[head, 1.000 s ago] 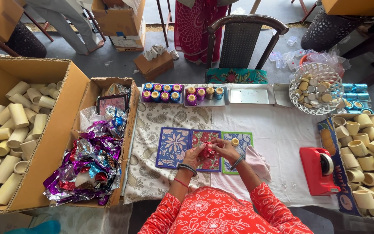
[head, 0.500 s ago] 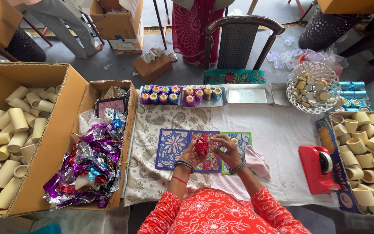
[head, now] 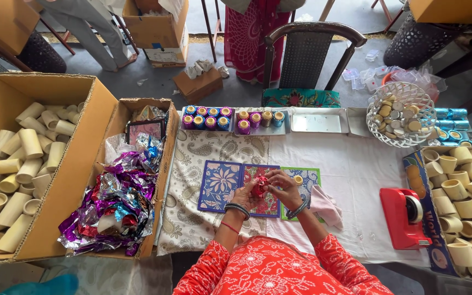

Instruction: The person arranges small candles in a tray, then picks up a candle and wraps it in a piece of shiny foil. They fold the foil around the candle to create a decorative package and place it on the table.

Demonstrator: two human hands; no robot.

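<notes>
Red foil-wrapped piece (head: 258,186): small, held above the patterned tiles (head: 220,186) at the table's near edge, between both hands. Left hand (head: 245,195): fingers curled closed around the piece's left side; dark bangles and a red thread at the wrist. Right hand (head: 285,188): fingers pinched shut on its right side; bangles at the wrist. Just right of the hands: pink cloth (head: 324,204). Further right: red tape dispenser (head: 405,217), box of pale cardboard cups (head: 465,205). Left: carton of crumpled coloured foil (head: 117,199), large carton of cardboard tubes (head: 15,169). Far edge: tray of wrapped cups (head: 207,118), white wire basket (head: 400,114).
</notes>
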